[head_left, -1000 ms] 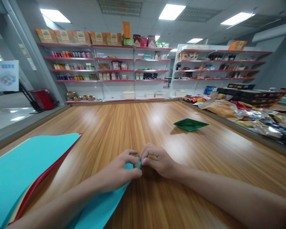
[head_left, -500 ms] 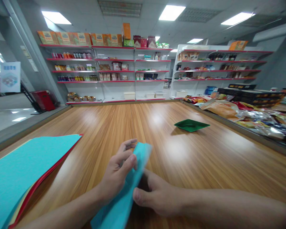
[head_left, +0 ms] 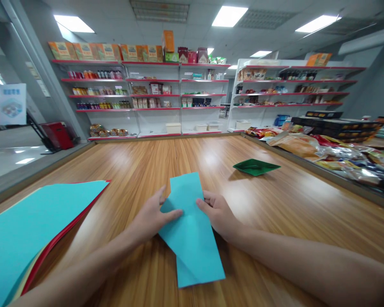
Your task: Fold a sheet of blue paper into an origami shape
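A folded sheet of light blue paper (head_left: 192, 238) faces me just above the wooden table, its long shape running away from me and a folded corner jutting out on the left. My left hand (head_left: 156, 213) grips that left side, thumb on top and fingers partly hidden beneath. On the right edge, my right hand (head_left: 219, 211) pinches the paper between thumb and curled fingers. Farther off to the right lies a green folded paper boat (head_left: 257, 167), apart from both hands.
At left, a stack of coloured paper (head_left: 45, 213) has blue on top, with red and cream sheets below. Packaged snacks (head_left: 333, 153) and black boxes (head_left: 339, 125) lie beyond the right rim. Stocked shelves (head_left: 153, 94) stand behind the wooden table (head_left: 141, 166).
The blue paper has turned from a steep edge-on tilt to face me. My right hand has moved up and forward to its right edge; my left thumb now lies on top.
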`<action>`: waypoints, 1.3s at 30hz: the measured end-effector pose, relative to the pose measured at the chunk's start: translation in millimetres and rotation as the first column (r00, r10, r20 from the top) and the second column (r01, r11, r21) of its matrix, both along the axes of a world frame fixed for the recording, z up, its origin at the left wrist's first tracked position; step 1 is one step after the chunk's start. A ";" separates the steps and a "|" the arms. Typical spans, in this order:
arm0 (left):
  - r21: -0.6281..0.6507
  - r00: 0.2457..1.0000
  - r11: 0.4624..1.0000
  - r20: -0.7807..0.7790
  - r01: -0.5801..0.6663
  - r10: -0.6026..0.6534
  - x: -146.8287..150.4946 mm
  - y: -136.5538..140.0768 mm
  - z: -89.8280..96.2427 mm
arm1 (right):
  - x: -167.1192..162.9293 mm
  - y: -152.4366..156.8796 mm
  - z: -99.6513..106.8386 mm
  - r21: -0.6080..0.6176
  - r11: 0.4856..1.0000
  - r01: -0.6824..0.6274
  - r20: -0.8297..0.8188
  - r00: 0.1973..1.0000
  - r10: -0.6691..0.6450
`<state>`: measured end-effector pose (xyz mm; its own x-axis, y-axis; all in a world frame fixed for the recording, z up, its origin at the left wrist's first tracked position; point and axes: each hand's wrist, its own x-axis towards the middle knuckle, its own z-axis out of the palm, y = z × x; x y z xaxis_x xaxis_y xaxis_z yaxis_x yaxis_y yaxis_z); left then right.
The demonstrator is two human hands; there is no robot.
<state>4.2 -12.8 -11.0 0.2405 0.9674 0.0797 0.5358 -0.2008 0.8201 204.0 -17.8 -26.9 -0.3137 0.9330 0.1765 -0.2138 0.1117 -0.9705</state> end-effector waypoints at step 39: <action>-0.152 0.981 0.969 0.070 0.192 -0.183 -24.5 13.6 -1.9 | 22.6 -5.5 19.2 0.869 0.404 -0.287 0.489 0.626 -0.607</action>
<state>-20.3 0.8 -13.0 0.4186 0.9067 -0.0520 0.4538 -0.1592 0.8768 226.7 -23.3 -7.8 -0.5923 0.4464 0.6708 0.5374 0.8391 -0.0839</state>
